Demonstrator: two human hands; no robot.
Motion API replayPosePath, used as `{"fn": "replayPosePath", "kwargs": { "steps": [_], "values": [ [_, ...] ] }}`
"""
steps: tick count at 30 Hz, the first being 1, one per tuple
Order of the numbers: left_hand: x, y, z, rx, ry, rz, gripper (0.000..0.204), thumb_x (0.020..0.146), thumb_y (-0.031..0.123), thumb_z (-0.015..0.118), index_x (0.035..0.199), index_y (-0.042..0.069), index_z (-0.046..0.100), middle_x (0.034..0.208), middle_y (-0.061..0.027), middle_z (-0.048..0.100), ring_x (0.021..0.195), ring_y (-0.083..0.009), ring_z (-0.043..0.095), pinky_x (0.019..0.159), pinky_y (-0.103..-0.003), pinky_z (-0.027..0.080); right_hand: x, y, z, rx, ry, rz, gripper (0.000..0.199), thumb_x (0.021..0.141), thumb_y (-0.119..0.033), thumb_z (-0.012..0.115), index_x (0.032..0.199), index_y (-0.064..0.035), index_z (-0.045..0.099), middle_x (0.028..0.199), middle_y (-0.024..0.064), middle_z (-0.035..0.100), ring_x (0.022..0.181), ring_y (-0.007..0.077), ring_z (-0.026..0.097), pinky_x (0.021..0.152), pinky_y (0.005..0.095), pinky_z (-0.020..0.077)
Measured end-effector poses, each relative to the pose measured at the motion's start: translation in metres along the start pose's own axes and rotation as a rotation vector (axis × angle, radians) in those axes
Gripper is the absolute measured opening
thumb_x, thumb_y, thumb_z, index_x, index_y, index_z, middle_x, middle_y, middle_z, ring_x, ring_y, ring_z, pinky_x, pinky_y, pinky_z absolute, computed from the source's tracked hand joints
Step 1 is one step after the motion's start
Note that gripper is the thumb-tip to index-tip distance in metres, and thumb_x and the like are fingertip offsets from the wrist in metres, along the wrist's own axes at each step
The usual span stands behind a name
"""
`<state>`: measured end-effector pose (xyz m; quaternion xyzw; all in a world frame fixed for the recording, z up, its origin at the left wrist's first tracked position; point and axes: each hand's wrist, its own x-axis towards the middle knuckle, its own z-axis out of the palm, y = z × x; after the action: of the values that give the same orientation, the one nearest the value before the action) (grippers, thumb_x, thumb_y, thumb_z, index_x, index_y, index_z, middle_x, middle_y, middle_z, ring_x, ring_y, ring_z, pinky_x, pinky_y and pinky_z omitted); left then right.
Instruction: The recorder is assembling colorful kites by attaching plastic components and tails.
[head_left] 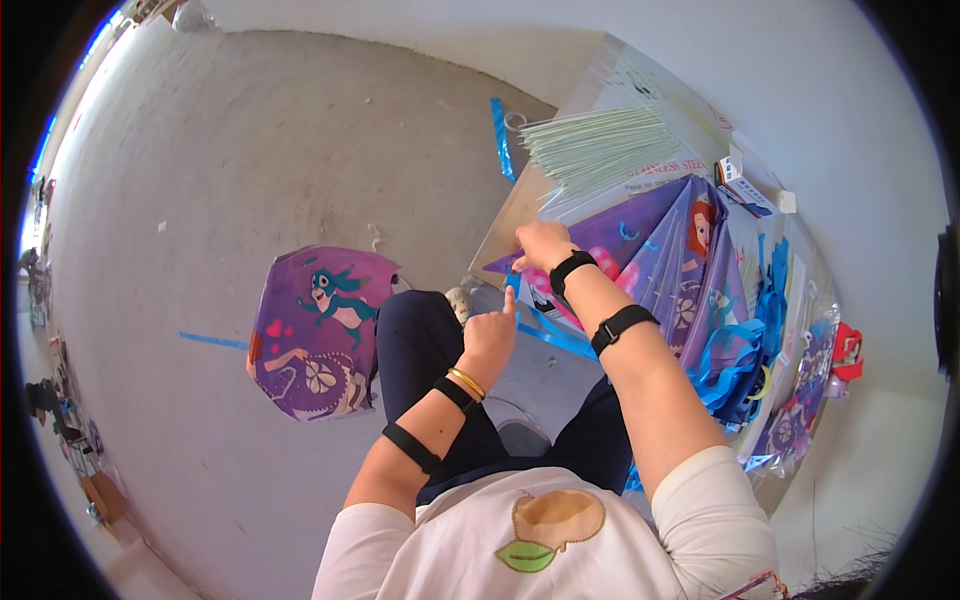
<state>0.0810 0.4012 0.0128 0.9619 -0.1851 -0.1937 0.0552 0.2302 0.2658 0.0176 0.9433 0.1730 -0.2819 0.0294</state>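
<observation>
A purple kite (645, 225) printed with cartoon figures lies over the work surface at my right, its pointed corner toward me. My right hand (543, 246) is closed at that corner, fingers bent around its edge. Just below it, my left hand (488, 340) has one digit stretched up toward the corner while its other fingers curl in. What those curled fingers hold, if anything, is hidden. A blue ribbon (560, 338) runs from beside my left hand to the right, under the kite.
Thin pale rods (605, 145) lie in a bundle at the far end of the board. A small box (745, 188) and a heap of blue ribbons (735, 360) sit to the right. Another purple printed kite (320, 335) is on the left, a blue strip (212, 341) beside it.
</observation>
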Motion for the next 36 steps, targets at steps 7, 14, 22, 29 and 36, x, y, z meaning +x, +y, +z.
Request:
{"fn": "replayPosePath", "kwargs": {
  "steps": [7,14,22,29,36],
  "values": [
    [0.005,0.003,-0.005,-0.015,-0.037,0.022,0.07,0.08,0.01,0.053,0.145,0.005,0.028,0.068,-0.0059,0.066,0.059,-0.0213,0.066,0.051,-0.034,0.05,0.007,0.013,0.008,0.101,-0.002,0.056,0.044,0.072,-0.049,0.073,0.098,-0.0134,0.07,0.098,0.0088,0.07,0.097,0.0271,0.065,0.079,0.0398,0.0512],
    [0.0,0.0,-0.005,-0.021,-0.038,-0.007,0.071,0.08,0.01,0.054,0.145,0.006,0.028,0.069,-0.0069,0.067,0.06,-0.0219,0.066,0.051,-0.034,0.05,-0.008,-0.006,0.001,0.018,0.063,0.0,0.045,0.07,-0.044,0.076,0.095,-0.0087,0.063,0.091,0.0116,0.069,0.089,0.0307,0.066,0.076,0.0425,0.0511],
    [0.003,-0.003,0.004,-0.017,-0.021,0.001,0.067,0.082,0.01,0.051,0.145,0.006,0.029,0.067,-0.0067,0.065,0.059,-0.0222,0.065,0.051,-0.035,0.049,-0.018,-0.004,0.005,-0.022,0.364,-0.164,0.042,0.066,-0.03,0.081,0.097,-0.013,0.058,0.095,0.0057,0.063,0.102,0.0257,0.059,0.083,0.0399,0.0472],
    [-0.012,0.003,-0.012,-0.157,0.098,-0.007,0.066,0.084,0.012,0.052,0.144,0.005,0.028,0.067,-0.0099,0.064,0.059,-0.0265,0.064,0.051,-0.04,0.049,-0.029,0.004,0.006,0.052,0.352,-0.249,0.01,0.074,-0.014,0.067,0.082,-0.013,0.061,0.093,0.0047,0.061,0.102,0.025,0.055,0.087,0.0394,0.0429],
    [-0.057,0.014,-0.029,-0.54,0.178,0.084,0.05,0.089,0.015,0.048,0.137,0.008,0.037,0.068,-0.0172,0.062,0.062,-0.036,0.062,0.056,-0.046,0.049,-0.067,0.015,-0.01,0.11,0.596,-0.42,0.004,0.075,-0.01,0.064,0.077,-0.0119,0.061,0.084,0.0042,0.06,0.091,0.0246,0.058,0.081,0.0382,0.0453]
  ]
}}
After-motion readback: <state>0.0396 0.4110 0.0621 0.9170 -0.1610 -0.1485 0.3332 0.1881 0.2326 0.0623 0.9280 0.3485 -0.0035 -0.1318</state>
